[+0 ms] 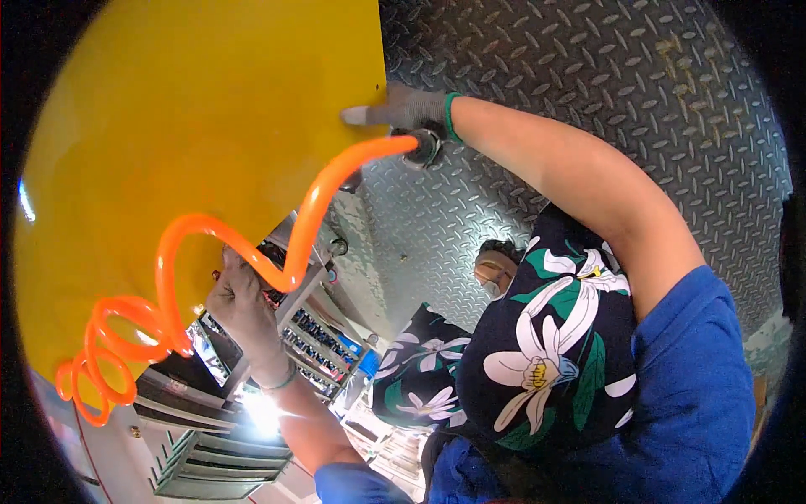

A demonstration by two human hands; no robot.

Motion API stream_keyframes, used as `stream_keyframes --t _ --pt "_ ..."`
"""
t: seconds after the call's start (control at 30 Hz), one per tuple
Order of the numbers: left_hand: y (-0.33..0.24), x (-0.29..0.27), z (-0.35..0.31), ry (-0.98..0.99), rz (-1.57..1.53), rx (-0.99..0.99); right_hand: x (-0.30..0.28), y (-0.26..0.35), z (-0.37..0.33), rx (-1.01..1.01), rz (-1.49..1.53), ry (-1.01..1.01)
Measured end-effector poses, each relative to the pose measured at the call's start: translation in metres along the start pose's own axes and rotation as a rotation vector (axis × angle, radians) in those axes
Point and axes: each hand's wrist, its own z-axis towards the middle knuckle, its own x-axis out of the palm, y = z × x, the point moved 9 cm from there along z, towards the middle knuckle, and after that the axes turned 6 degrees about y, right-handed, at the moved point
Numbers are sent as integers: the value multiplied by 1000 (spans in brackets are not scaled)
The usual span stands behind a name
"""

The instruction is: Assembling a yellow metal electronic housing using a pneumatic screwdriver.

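Note:
A large flat yellow panel (210, 101) fills the upper left. My right hand (407, 111), in a grey knitted glove with a green cuff, is closed at the panel's right edge. One finger lies over the panel's face; the other fingers are hidden. A coiled orange air hose (312, 206) runs to a black fitting (426, 148) beside my right wrist; any tool behind it cannot be made out. My left hand (243, 307), also gloved, is curled at the panel's lower edge, behind the hose. A small reddish speck shows by its fingertips; what they pinch is unclear.
Grey tread-plate floor (588, 67) lies at the right. A shoe (495, 267) shows beside my flower-patterned apron (537, 361). Below the panel stand a rack of small parts (317, 344) and a greenish slatted frame (222, 466), near a bright light.

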Motion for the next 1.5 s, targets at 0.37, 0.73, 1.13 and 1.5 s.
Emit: stream_keyframes --t 0.37,0.73,1.13,1.5 --pt "13 -3 -10 120 -28 -71 27 3 -13 8 -336 252" --pt "159 91 -60 507 -710 -321 23 -105 -109 866 -530 493" --pt "148 133 -91 617 -1223 -495 160 57 -144 529 -661 575" --pt "31 -10 -95 490 -673 113 253 183 -149 276 -380 648"
